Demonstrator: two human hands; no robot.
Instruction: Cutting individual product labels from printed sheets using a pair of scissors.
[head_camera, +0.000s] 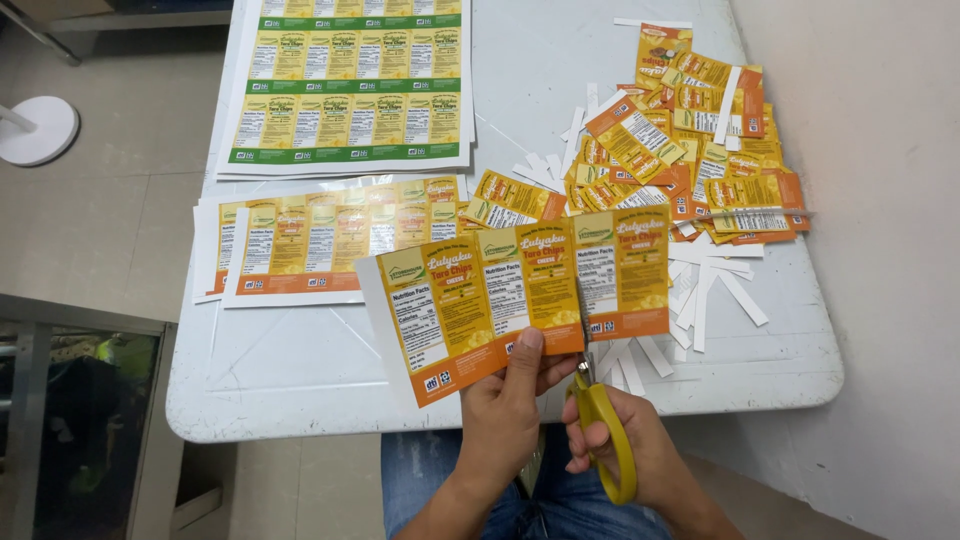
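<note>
Scissors (600, 420) at work right at the near edge of the table (300, 390)! Right hand (640, 455) grips the yellow handles, fingers threaded through the loops and closed around them, blades pointing up into the bottom edge of the label strip (520, 300). Left hand (500, 410) holds that strip up from below, thumb pressed on the front near the lower edge, the other fingers curled behind, clamped on the paper. Strip shows three orange-and-yellow labels side by side, tilted, its left end lower than its right, held just above the table. Blades meet the strip at the seam between the second and third label; how far the blades are parted I cannot tell, since the paper covers them.

Over on the right, a heap of cut labels (700, 150) spreads across the table, overlapping every which way. White offcuts (715, 290) lie scattered below and beside the heap, some tucked under it, a few just behind the strip's right end. To the left, more uncut strips (320, 240) lie flat in a loose stack, partly hidden by the held strip. Behind those, at the far end, full printed sheets (350, 90) sit in a neat pile with green bands along the bottom row. Below the table edge, blue jeans (440, 480) show under both wrists. White round base (35, 130) stands on the floor at far left.
</note>
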